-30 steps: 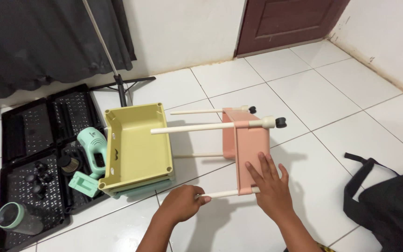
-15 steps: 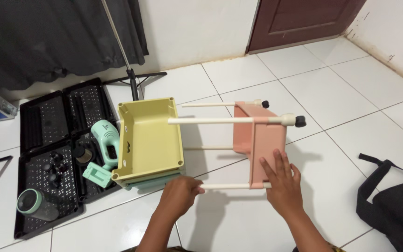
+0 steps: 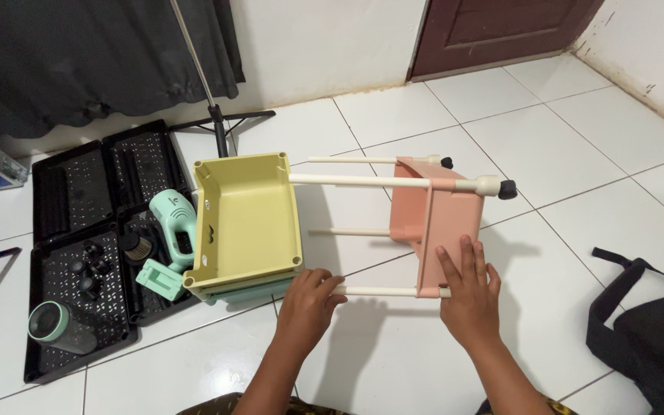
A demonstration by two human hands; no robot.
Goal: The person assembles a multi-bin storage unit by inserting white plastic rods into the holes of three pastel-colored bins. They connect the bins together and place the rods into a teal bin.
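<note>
White tiled floor [image 3: 439, 115], dark brown door [image 3: 501, 31] far right. Tiered cart lay on its side mid-floor: yellow tray [image 3: 246, 223] left, pink tray [image 3: 439, 223] right, cream poles between. Left hand [image 3: 309, 303] gripped near pole [image 3: 382, 291], fingers curled round it. Right hand [image 3: 470, 296] lay flat on pink tray, fingers spread. Black crates [image 3: 78, 230] left, black bag [image 3: 655, 338] right.

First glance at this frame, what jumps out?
A small cart lying on its side mid-floor: a yellow tray and a pink tray joined by cream poles. The left hand grips the nearest pole; the right hand lies flat on the pink tray. At left, a mint cordless drill lies on black trays.
</note>
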